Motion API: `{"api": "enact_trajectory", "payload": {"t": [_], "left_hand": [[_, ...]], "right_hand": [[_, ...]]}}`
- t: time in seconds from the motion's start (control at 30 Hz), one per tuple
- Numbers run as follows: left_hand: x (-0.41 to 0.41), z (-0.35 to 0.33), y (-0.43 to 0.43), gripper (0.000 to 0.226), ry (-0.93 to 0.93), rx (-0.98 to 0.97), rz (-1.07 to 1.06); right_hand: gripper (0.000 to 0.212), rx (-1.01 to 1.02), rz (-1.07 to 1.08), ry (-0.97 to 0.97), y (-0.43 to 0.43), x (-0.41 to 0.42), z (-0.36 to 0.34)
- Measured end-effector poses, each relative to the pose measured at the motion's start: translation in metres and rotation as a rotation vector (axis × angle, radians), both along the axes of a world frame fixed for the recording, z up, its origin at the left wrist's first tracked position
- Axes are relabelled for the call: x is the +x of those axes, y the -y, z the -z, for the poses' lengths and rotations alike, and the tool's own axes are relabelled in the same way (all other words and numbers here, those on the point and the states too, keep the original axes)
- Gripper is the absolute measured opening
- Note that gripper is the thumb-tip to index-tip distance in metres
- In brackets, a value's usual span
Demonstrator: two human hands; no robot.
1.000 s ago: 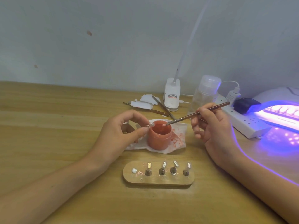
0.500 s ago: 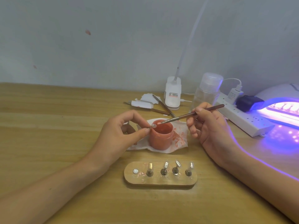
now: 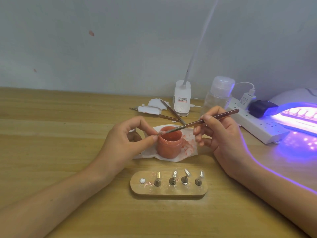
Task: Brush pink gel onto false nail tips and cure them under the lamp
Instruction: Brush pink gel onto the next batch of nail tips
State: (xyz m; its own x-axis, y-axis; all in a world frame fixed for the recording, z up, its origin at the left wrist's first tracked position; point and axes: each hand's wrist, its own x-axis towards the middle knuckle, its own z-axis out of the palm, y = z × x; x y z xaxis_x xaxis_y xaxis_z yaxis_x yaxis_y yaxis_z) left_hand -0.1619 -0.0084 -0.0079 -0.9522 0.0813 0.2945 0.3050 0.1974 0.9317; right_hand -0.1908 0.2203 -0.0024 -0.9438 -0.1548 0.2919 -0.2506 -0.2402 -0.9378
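Brushing pink gel on a false nail tip (image 3: pixel 161 133) that the left hand (image 3: pixel 125 143) pinches right over the open gel jar (image 3: pixel 169 143).
The right hand (image 3: pixel 221 134) grips the brush (image 3: pixel 202 121), handle slanting up and right, bristles on the tip. The lit curing lamp (image 3: pixel 291 98) sits far right, closer to that hand, with the power strip (image 3: pixel 253 124) in between. The wooden stand (image 3: pixel 168 193) with four more tips sits nearer the person.

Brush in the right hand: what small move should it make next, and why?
Probably a short stroke of the brush along the nail tip. Its bristles touch that tip, which the left hand pinches by the rim of the open pink gel jar, and the right hand grips the handle like a pen, so spreading the gel looks like the natural next step.
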Motion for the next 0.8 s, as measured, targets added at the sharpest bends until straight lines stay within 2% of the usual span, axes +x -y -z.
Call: {"api": "enact_trajectory", "payload": {"t": [0.37, 0.5, 0.67, 0.8], "left_hand": [[0.0002, 0.0008, 0.0004, 0.012, -0.001, 0.004, 0.008], [0.0005, 0.001, 0.0008, 0.012, -0.006, -0.002, 0.002], [0.0006, -0.0006, 0.0011, 0.012, -0.001, 0.002, 0.005], [0.0007, 0.0, 0.001, 0.013, 0.001, 0.007, 0.0]], "right_hand": [[0.022, -0.003, 0.049, -0.001, -0.0023, -0.0005, 0.0009], [0.013, 0.0, 0.004, -0.029, 0.0001, 0.0009, -0.0004], [0.02, -0.02, 0.049, -0.008, -0.0012, -0.0002, 0.0003], [0.014, 0.022, 0.022, -0.027, 0.0005, 0.0003, 0.0002]]}}
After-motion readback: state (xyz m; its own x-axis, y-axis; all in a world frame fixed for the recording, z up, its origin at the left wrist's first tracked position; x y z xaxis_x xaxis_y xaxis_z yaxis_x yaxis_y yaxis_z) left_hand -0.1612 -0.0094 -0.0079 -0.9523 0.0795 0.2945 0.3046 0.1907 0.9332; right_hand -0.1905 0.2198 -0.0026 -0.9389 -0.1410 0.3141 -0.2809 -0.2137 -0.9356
